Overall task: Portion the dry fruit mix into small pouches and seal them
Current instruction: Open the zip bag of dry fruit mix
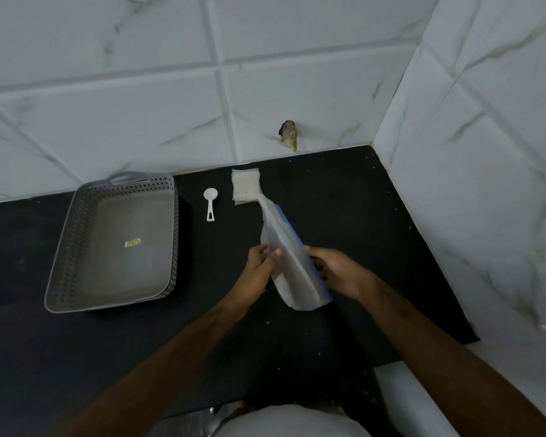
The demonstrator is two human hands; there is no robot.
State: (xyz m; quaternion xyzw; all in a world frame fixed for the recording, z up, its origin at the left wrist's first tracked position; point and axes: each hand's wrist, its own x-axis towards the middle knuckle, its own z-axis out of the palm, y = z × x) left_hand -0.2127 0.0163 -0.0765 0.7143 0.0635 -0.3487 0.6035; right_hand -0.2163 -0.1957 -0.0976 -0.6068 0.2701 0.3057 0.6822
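Centrally, left hand (pixel 256 267) and right hand (pixel 334 269) fingers clamped on large bag (pixel 289 260), basket (pixel 117 244) left, bare counter (pixel 360 209) right.

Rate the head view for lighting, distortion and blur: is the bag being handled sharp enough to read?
Head view: dim, cool light; wide-angle bending of the wall tiles; the bag, gripped by left hand and right hand, is soft-edged with no legible print; the black counter swallows shadow detail.
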